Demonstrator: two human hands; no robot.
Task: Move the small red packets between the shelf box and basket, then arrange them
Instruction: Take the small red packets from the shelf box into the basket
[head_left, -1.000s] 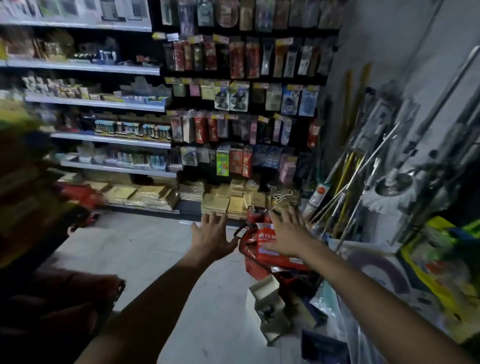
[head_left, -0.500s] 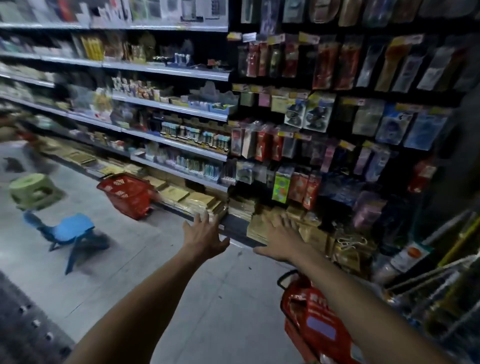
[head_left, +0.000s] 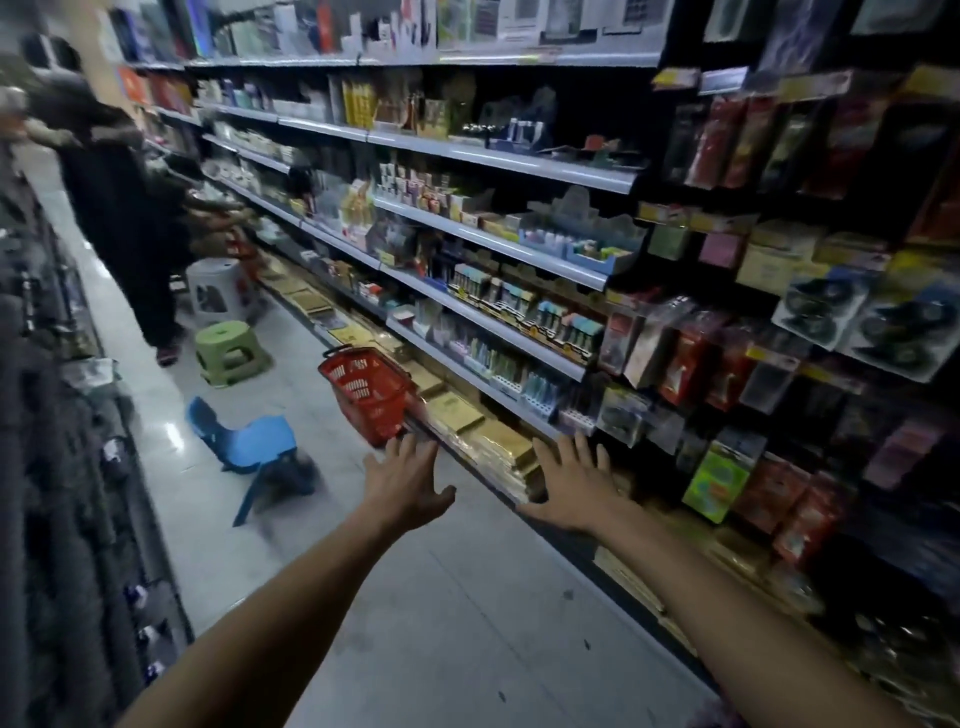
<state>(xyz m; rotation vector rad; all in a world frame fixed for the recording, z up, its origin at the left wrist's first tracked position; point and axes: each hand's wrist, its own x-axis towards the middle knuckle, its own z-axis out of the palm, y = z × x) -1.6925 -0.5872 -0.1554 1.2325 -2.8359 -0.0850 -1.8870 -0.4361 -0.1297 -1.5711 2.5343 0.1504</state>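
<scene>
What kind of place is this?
Probably a shop aisle: long shelves full of small goods, packets hanging in rows, and a red basket on the floor.

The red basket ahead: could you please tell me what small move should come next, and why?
Probably reach the left hand toward the red basket, which sits just ahead of it; both it and the right hand are open and empty.

Empty spread hands (head_left: 408, 486) near red basket (head_left: 366, 392)
</scene>
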